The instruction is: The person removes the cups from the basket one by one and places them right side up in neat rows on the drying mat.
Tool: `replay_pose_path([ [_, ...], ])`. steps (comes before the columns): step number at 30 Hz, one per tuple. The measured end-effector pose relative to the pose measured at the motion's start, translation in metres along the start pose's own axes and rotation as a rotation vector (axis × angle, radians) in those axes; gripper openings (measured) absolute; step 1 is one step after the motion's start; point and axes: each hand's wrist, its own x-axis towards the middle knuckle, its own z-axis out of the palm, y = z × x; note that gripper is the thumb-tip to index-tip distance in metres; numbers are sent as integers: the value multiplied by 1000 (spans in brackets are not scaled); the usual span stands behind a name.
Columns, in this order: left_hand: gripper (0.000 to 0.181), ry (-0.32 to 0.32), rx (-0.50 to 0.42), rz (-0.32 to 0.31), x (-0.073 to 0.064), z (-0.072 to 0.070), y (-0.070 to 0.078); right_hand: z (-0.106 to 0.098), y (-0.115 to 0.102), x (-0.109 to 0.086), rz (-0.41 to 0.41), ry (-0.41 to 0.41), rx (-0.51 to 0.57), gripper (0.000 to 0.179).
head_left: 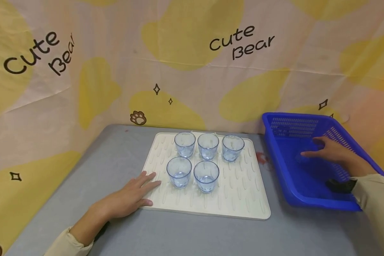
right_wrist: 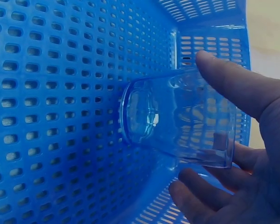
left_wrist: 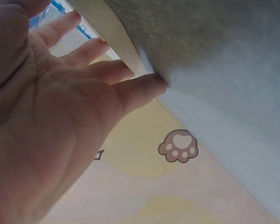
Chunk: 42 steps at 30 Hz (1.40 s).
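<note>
Inside a blue plastic basket (head_left: pixel 294 199), my right hand (head_left: pixel 334 154) is around a clear bluish drinking glass (right_wrist: pixel 177 119). The glass stands upside down, its rim against the perforated floor; thumb and fingers lie on opposite sides near its base. In the head view the glass is faint. My left hand (head_left: pixel 128 195) rests with spread, fairly straight fingers on the left edge of a white drying mat (head_left: pixel 243 195). Matching glasses stand upright on that mat: three in back, including the middle one (head_left: pixel 208 146), and two in front, including the left one (head_left: pixel 179 173).
The mat and basket sit on a grey-covered table (head_left: pixel 192 234), the basket at the right. A patterned cloth (head_left: pixel 192 81) with yellow patches and lettering hangs behind and along the left side. A dark band (head_left: pixel 339 185) shows at the right wrist.
</note>
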Motion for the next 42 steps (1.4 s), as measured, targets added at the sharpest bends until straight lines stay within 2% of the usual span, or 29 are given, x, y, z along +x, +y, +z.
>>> replay_pose_path([
  [4, 62, 13, 12, 23, 1, 0, 1, -2, 0, -2, 11, -3, 13, 104],
  [9, 63, -6, 2, -2, 2, 0, 0, -3, -4, -2, 10, 22, 7, 102],
  [14, 63, -11, -6, -22, 1, 1, -1, -5, -13, 0, -37, 61, 113, 100],
  [18, 63, 5, 1, -12, -1, 2, -1, -7, -21, -1, -57, 80, 168, 100],
  [24, 62, 3, -1, -8, -2, 0, 0, -9, -31, -9, -90, 108, 171, 96],
  [33, 63, -16, -8, -17, 0, 0, 1, 0, -39, -26, -217, 186, 147, 83],
  [39, 63, -22, -13, -28, 1, -1, 0, 1, -54, -37, -228, 217, 165, 85],
  [42, 64, -25, -11, -29, 1, 0, 0, 1, -62, -43, -206, 230, 150, 88],
])
